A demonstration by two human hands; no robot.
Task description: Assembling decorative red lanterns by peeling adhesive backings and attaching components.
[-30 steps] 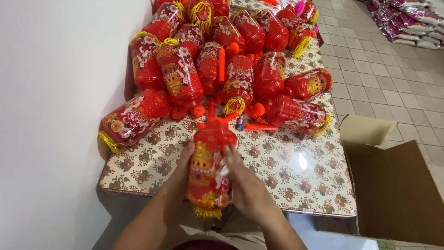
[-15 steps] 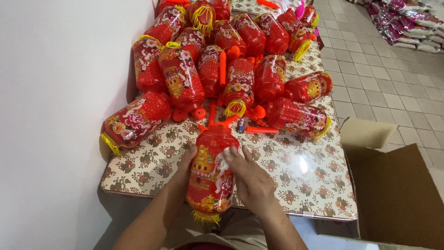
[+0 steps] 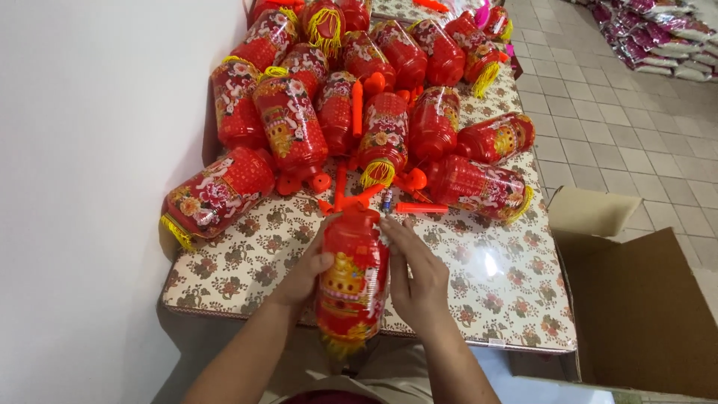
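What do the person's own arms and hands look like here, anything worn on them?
Both forearms are bare from the bottom edge of the view up to the fingers: no sleeves show. The left hand and the right hand wear no gloves, and no rings, watch or bracelets can be seen on the sides facing the head camera.

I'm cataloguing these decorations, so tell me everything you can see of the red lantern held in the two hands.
The red lantern is a cylindrical, glossy plastic-looking piece with gold and floral print, a red cap on top and a yellow tassel fringe at its bottom end. It is held roughly upright, leaning slightly, over the near edge of the patterned table. The left hand grips its left side; the right hand lies flat against its right side.
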